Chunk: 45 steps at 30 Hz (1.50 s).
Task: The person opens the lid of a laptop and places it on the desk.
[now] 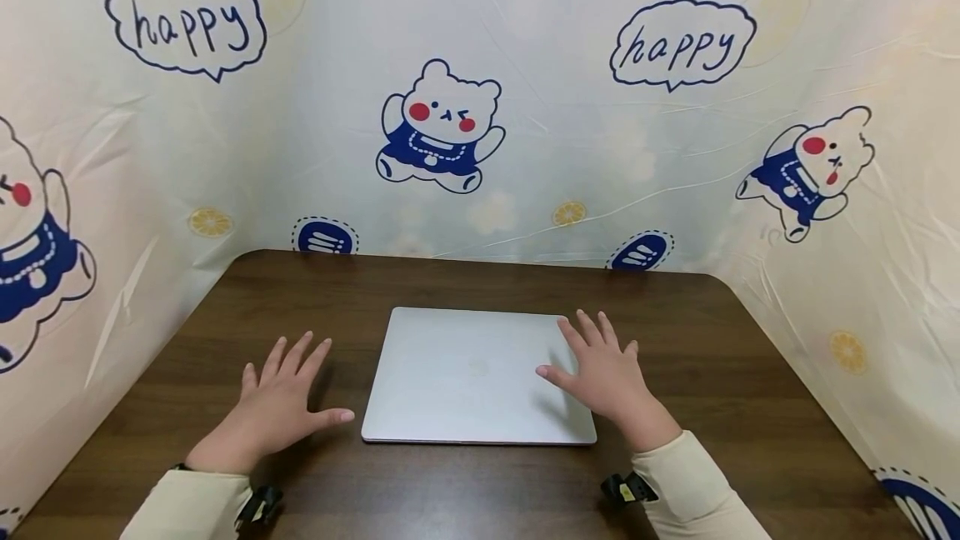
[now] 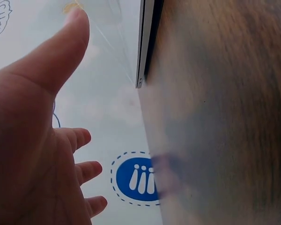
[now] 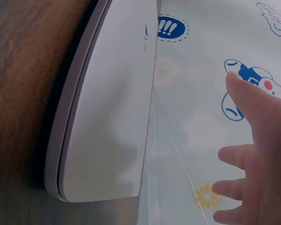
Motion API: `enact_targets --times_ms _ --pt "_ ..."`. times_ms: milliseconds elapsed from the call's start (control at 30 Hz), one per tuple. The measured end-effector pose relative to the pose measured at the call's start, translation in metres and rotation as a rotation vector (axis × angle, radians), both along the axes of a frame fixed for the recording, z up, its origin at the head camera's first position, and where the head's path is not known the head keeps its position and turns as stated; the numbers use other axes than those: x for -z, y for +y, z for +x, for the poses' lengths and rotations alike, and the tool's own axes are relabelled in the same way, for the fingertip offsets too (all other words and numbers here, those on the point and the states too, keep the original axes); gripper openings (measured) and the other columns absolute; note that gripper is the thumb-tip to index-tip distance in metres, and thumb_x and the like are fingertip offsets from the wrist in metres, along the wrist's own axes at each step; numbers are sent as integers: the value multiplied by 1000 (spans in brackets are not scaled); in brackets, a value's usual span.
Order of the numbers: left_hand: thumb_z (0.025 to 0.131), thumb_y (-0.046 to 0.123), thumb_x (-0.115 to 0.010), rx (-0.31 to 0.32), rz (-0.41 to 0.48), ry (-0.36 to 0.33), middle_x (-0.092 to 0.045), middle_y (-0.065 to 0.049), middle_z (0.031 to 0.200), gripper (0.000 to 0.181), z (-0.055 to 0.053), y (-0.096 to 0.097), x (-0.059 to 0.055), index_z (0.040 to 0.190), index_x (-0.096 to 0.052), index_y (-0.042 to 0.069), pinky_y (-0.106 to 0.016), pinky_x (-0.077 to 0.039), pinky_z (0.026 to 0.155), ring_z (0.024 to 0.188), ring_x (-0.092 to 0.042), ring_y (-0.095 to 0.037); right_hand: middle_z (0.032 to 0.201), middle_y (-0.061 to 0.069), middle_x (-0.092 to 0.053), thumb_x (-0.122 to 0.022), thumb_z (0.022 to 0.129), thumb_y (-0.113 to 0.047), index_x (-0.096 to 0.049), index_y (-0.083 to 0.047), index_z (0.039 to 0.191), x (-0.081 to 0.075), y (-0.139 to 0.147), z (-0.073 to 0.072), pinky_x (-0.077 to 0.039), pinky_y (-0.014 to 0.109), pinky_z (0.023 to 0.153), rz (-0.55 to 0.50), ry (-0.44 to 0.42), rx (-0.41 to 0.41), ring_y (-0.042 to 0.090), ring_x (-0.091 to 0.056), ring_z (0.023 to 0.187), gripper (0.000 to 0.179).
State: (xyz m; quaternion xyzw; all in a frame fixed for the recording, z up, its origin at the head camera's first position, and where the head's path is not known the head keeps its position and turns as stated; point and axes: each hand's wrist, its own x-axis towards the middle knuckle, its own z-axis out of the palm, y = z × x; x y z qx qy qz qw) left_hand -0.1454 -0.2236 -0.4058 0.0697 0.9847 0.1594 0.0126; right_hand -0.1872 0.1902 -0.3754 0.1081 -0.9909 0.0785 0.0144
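Observation:
A closed silver laptop lies flat in the middle of the wooden table. To its left, my left hand hovers above the tabletop with fingers spread and the thumb pointing toward the laptop's near left corner. My right hand is held over the laptop's right edge, fingers spread, casting a shadow on the lid. In the right wrist view, a gap shows between that hand and the laptop. The left wrist view shows the laptop's thin side edge beyond the left thumb. Neither hand holds anything.
The brown wooden table has rounded far corners. A pale printed curtain with bears, lemon slices and "happy" bubbles hangs behind it and along both sides. Black straps with small devices sit at both wrists, by the cream sleeves.

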Motion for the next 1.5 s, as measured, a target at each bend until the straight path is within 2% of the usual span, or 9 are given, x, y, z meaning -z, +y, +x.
enact_targets --times_ms 400,1067,1300,1500 --pt "68 71 -70 17 11 1 -20 -30 152 113 5 6 1 149 -29 4 -82 -9 94 135 -11 -58 156 16 -29 -55 84 -69 -40 -18 149 4 -4 3 -20 78 98 -9 9 -42 42 -17 144 84" --pt "66 71 -72 93 27 3 -26 -27 152 112 9 15 5 149 -34 6 -81 -13 94 136 -18 -56 156 14 -30 -54 84 -70 -44 -19 146 12 -11 4 -24 75 99 6 -4 -91 40 -22 143 80" --pt "65 70 -74 132 17 12 -30 -25 151 111 5 18 9 148 -36 6 -80 -19 94 135 -22 -54 153 13 -35 -54 85 -69 -45 -18 146 13 -13 4 -29 72 99 16 -11 -113 40 -27 141 80" --pt "65 69 -74 149 26 -24 -29 -25 151 111 3 20 10 148 -35 6 -79 -19 95 136 -22 -54 150 12 -40 -55 85 -68 -47 -18 144 15 -17 4 -35 68 97 28 2 -150 40 -35 137 79"
